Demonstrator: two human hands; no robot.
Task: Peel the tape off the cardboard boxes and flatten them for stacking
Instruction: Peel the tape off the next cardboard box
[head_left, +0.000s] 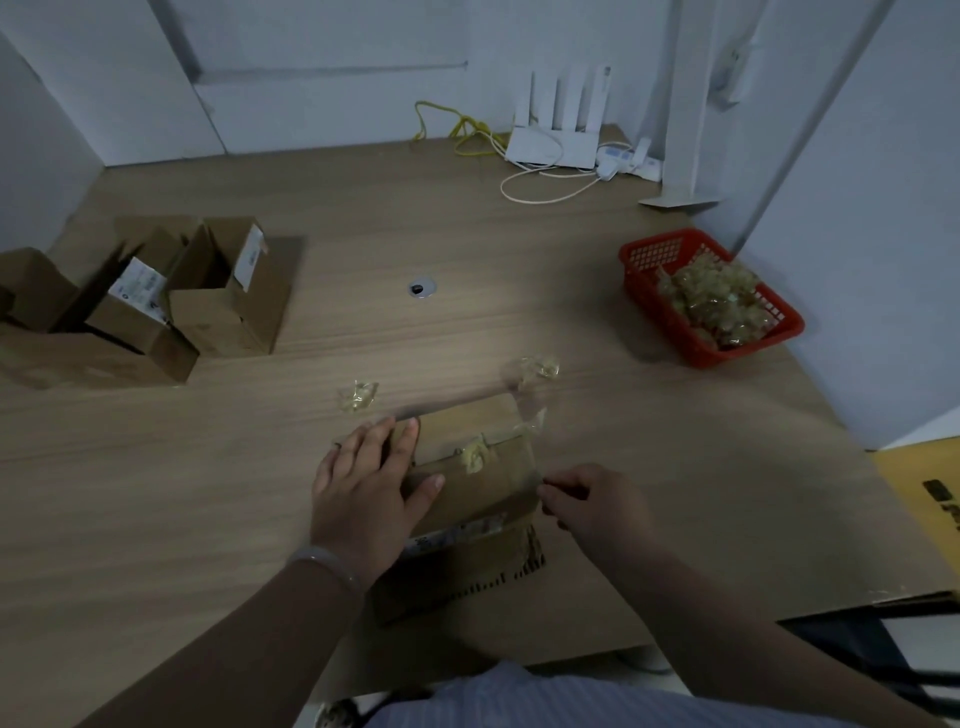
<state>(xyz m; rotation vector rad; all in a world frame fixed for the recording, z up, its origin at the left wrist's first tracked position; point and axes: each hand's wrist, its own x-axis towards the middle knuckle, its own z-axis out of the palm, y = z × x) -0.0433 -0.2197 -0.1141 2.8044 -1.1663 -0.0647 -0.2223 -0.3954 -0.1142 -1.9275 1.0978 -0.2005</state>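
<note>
While under tape (475, 456), box (467, 493) lengthwise away.

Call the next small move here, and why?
Probably pull the tape strip away from the box with the right hand, which pinches it at the box's right edge. The left hand lies flat on the box, bracing it, and the strip's far end looks already lifted.
</note>
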